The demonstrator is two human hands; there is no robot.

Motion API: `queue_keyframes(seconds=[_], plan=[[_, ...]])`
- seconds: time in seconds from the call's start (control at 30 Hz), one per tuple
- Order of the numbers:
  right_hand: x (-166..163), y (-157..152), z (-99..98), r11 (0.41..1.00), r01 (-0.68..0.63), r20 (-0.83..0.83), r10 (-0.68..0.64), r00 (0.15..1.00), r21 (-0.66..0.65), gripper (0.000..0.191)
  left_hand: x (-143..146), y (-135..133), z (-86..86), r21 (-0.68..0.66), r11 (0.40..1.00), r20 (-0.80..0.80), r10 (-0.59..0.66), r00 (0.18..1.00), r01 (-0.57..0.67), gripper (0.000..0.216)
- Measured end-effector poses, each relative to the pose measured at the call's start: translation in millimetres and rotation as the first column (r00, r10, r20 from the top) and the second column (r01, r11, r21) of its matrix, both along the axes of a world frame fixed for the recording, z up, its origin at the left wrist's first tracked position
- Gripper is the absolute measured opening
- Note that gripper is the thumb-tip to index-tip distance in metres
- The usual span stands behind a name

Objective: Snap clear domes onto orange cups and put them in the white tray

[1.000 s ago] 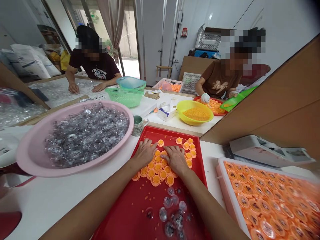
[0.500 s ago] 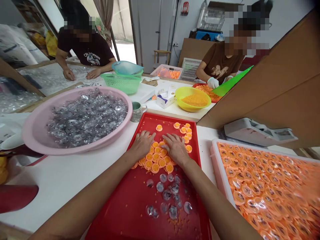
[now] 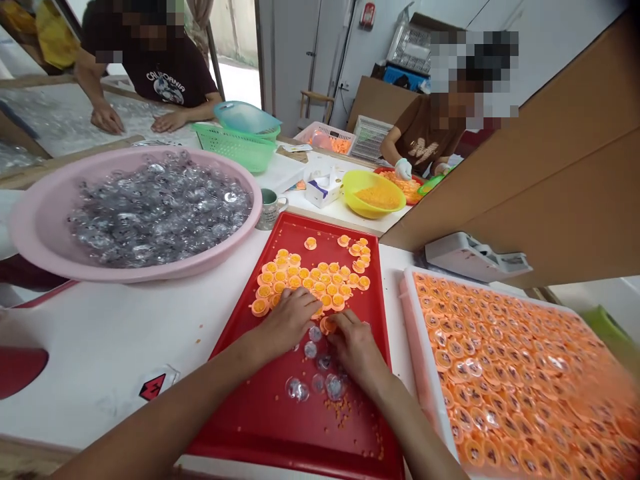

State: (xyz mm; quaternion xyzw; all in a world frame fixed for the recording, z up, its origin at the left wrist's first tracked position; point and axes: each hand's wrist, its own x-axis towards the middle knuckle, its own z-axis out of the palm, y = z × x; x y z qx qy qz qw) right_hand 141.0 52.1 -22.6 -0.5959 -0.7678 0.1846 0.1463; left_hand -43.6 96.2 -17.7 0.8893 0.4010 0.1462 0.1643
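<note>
On a clock face centred on the red tray (image 3: 260,427), with 12 away from the person, most of the loose orange cups (image 3: 303,277), saucer-shaped at the base and filled with yellow-orange, lie in a crowded patch from about 11 to 1 o'clock. A lone orange cup sits beyond it at 12, and a loose curve of others at 1. The left hand (image 3: 290,320) lies just on the 11 o'clock side of the centre, palm down, its fingers close together at the patch's near edge; whether they grip anything cannot be told. The right hand (image 3: 357,340), at 2 o'clock, has its fingers closed around one orange cup (image 3: 327,325) near the tray's middle. Clear discs (image 3: 311,350), some with dark prints, are scattered from the centre towards 5 o'clock, with small orange crumbs (image 3: 340,412) beside them. The tray rests on a white worktop (image 3: 107,340). At 10 o'clock a pink basin (image 3: 30,233) holds a heap of clear pieces (image 3: 165,213); a mug (image 3: 269,210) stands between 11 and 12, near its rim. At 1 o'clock is a yellow bowl (image 3: 360,202) with orange grains (image 3: 377,196), and at 3 a white crate (image 3: 420,373) packed with orange pieces under clear, printed tops (image 3: 500,360). Two co-workers sit beyond, one at 11 o'clock in a dark shirt (image 3: 160,67), the other at 1 wearing a white glove (image 3: 403,169).
</note>
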Motion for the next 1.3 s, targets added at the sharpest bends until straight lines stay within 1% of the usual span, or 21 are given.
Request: queue_keyframes(seconds=[0.13,0.2,0.27,0.43,0.5,0.53,0.57,0.63,0.7,0.73,0.87,1.0,1.13,1.23,1.3], plan=[[-4.3,2.8,-3.5,0.998,0.044,-0.01,-0.044,0.999,0.035,0.03,-5.0,2.6,-3.1,-0.008,1.0,0.031,0.001,1.0,-0.001,0.021],[-6.6,4.2,-4.4,0.998,0.047,-0.005,-0.047,0.999,0.038,0.03,-5.9,0.9,-2.4,-0.011,1.0,0.042,0.004,0.999,-0.003,0.028],[-7.2,1.8,-4.9,0.999,0.033,-0.002,-0.033,0.999,0.022,0.025,-6.1,-3.2,-1.6,-0.015,1.0,0.04,-0.002,0.999,0.002,0.038],[2.7,-17.8,-4.2,0.999,-0.005,-0.049,0.003,0.999,-0.039,0.02,-14.8,-15.2,2.4,-0.064,0.996,0.037,-0.06,0.998,0.062,0.046],[9.8,-26.1,-3.0,0.999,0.025,-0.111,-0.027,0.993,-0.027,0.022,-22.6,-16.8,6.0,-0.078,0.995,0.053,-0.052,0.997,0.056,0.055],[13.7,-29.8,-2.1,0.998,0.055,-0.149,-0.057,0.987,-0.013,0.024,-26.7,-16.5,8.2,-0.082,0.996,0.054,-0.027,0.998,0.032,0.057],[17.7,-33.4,-1.2,0.996,0.091,-0.187,-0.09,0.978,-0.002,0.024,-30.3,-15.6,10.7,-0.085,0.996,0.047,0.009,0.999,-0.005,0.055],[26.0,-40.5,0.7,0.989,0.148,-0.245,-0.143,0.959,0.0,0.024,-35.0,-13.3,15.8,-0.094,0.992,0.015,0.084,0.996,-0.082,0.039],[33.6,-48.4,1.6,0.988,0.156,-0.27,-0.155,0.95,-0.019,0.024,-35.0,-11.7,20.1,-0.095,0.986,-0.023,0.134,0.991,-0.135,0.021],[36.8,-52.6,1.5,0.988,0.151,-0.276,-0.153,0.949,-0.029,0.024,-33.2,-11.4,21.5,-0.088,0.984,-0.037,0.151,0.988,-0.154,0.015],[45.1,-68.2,-0.8,0.99,0.126,-0.3,-0.137,0.944,-0.055,0.024,-19.1,-13.0,20.8,-0.045,0.977,-0.072,0.204,0.976,-0.208,0.015],[50.7,-77.7,-0.4,0.992,0.112,-0.323,-0.126,0.938,-0.062,0.022,-7.2,-15.7,19.2,-0.023,0.978,-0.08,0.205,0.975,-0.208,0.009],[58.3,-83.4,3.2,0.992,0.12,-0.311,-0.127,0.942,-0.043,0.02,-4.5,-23.2,26.5,-0.068,0.975,-0.055,0.207,0.977,-0.21,0.009],[57.0,-85.4,6.0,0.993,0.116,-0.314,-0.121,0.942,-0.036,0.019,-7.9,-35.9,31.2,-0.102,0.962,-0.03,0.253,0.967,-0.255,0.006],[48.7,-85.0,7.4,0.996,0.087,-0.337,-0.089,0.937,-0.021,0.021,-11.9,-48.2,31.8,-0.151,0.944,0.002,0.297,0.955,-0.294,0.007]])
